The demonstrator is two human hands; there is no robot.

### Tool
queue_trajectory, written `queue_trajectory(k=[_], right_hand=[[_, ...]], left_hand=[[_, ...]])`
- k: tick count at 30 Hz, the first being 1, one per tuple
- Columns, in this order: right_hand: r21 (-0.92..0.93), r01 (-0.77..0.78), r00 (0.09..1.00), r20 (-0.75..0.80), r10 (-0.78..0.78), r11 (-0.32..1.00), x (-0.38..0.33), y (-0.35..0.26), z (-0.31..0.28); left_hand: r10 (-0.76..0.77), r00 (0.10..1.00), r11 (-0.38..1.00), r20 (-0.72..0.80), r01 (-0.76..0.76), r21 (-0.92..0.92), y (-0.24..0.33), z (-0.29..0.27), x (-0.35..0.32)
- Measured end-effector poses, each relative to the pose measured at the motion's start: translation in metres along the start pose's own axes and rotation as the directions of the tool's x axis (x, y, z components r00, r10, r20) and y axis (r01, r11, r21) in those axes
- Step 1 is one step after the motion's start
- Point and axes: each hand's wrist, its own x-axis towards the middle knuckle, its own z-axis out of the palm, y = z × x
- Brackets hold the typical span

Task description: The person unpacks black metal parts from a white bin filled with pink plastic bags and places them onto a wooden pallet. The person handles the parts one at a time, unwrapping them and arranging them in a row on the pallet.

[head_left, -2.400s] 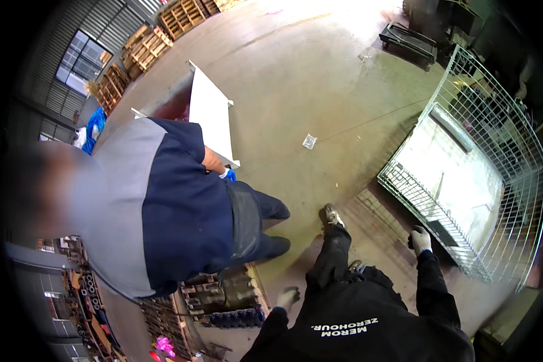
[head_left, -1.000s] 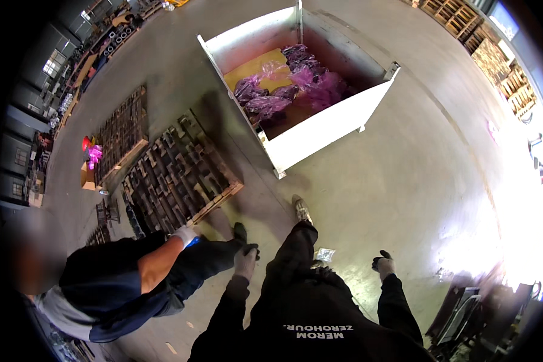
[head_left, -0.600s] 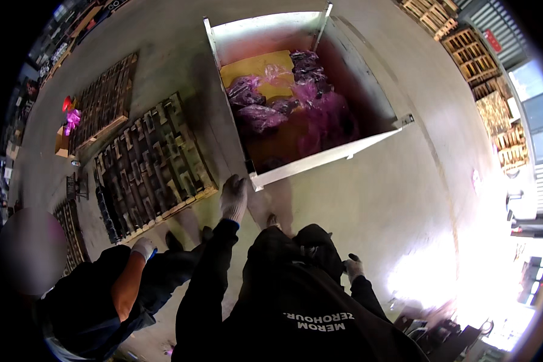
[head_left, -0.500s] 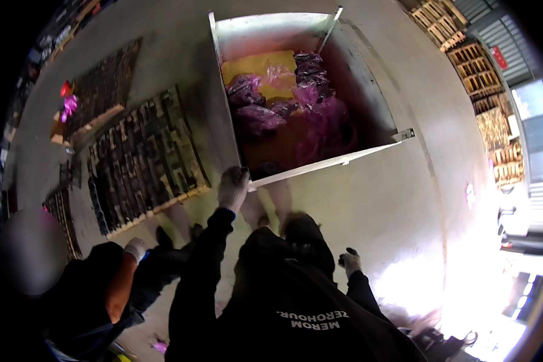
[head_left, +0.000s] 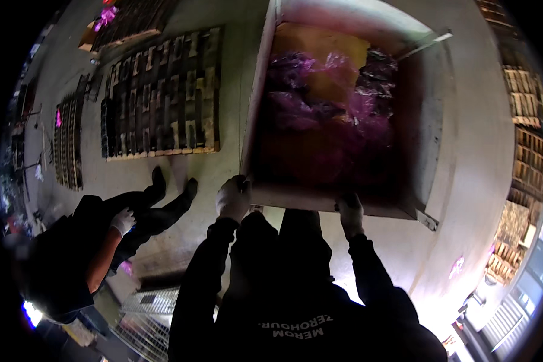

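Observation:
In front of me stands a large open-topped bin with pale metal walls. Inside lie crumpled purple plastic bags, dark plastic-wrapped bundles and a yellowish-brown flat sheet or box; the near part of the inside is too dark to make out. My left hand, in a pale work glove, is closed round the rim at the near left corner. On the near rim, further right, my gloved right hand has its fingers hooked over the edge. A metal bracket sticks out at the near right corner.
Left of the bin, a slatted wooden pallet lies on the floor, with other pallets beyond. A person with a gloved hand is close on my left. A wire cage is at lower left. Pallet stacks line the right.
My right hand has come from beside my body up onto the bin's near rim. My left hand keeps its corner. The view has turned, with the bin now further right and closer.

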Motion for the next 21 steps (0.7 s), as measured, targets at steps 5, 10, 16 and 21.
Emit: queue_trajectory(k=[5, 10, 16, 21], right_hand=[[-0.545, 0.029, 0.922, 0.338, 0.189, 0.838, 0.105, 0.027, 0.06], [-0.903, 0.187, 0.832, 0.355, 0.426, 0.387, 0.171, 0.101, 0.11], [-0.807, 0.203, 0.765, 0.485, 0.424, 0.555, 0.22, 0.171, 0.151], [-0.833, 0.143, 0.835, 0.391, 0.387, 0.534, 0.236, 0.21, 0.152]], left_hand=[[-0.035, 0.998, 0.998, -0.045, 0.037, 0.045, -0.012, 0.009, -0.004], [0.143, 0.987, 0.986, -0.077, -0.135, 0.094, 0.0, -0.001, 0.002], [0.05, 0.999, 0.999, 0.01, -0.05, 0.012, 0.001, 0.004, -0.01], [0.059, 0.998, 0.998, -0.01, -0.059, 0.018, 0.006, 0.003, -0.001]])
